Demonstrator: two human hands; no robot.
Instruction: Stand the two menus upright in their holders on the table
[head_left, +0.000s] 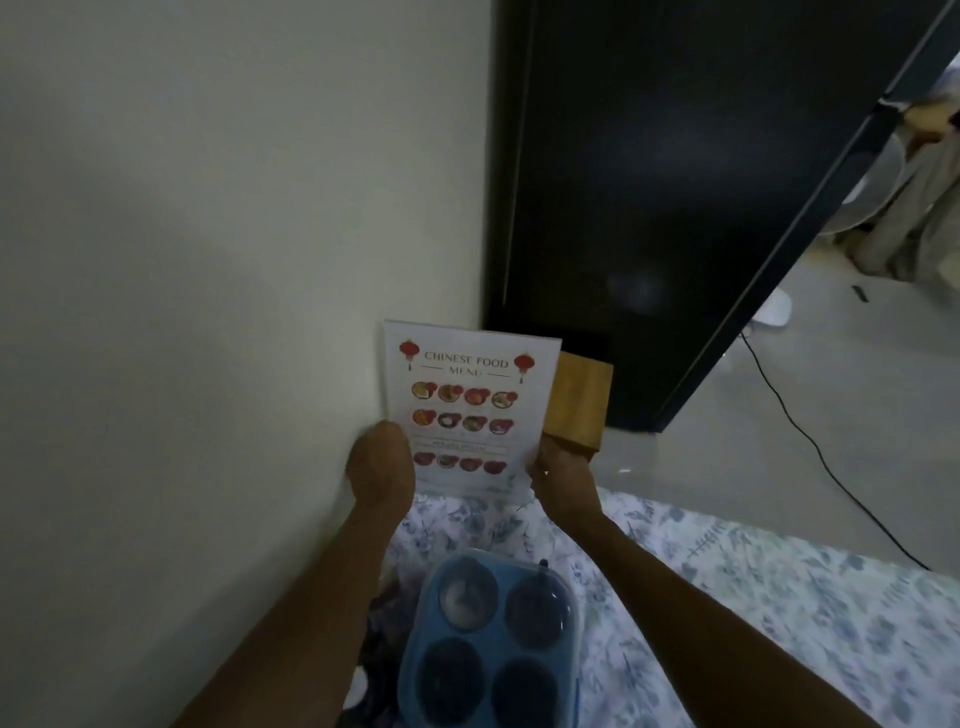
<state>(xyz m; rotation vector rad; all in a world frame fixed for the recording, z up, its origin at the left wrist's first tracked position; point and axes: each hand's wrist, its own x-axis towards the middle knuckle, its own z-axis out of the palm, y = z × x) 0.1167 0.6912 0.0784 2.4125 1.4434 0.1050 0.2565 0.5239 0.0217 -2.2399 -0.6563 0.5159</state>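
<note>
Both hands grip the menu (470, 410) upright — left hand (381, 467) low-left edge, right hand (563, 475) low-right.

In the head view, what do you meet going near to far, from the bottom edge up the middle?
Blue tray → floral tablecloth → left hand and right hand holding the menu → wooden block → black door.
</note>
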